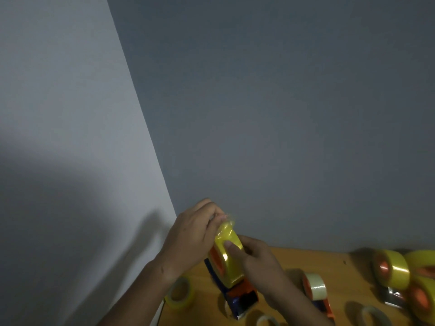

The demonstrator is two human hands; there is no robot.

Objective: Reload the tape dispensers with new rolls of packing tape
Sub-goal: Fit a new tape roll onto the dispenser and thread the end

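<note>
Presently, item one: yellow tape roll [229, 257], glossy film wound on an orange core, seated in the blue-and-orange dispenser [237, 292] held above the wooden worktop [306, 260]; my right hand [255, 260] grips roll and frame with its thumb on the film, and my left hand [193, 234] pinches the crinkled free tape end [227, 223] drawn up from it. Risk, as I judge it: the thin sticky strip could fold onto itself, cling to my fingers or tear. Surrounding stock: spare yellow rolls [392, 268], a pale roll [314, 287], a nearly spent one [180, 294].
</note>
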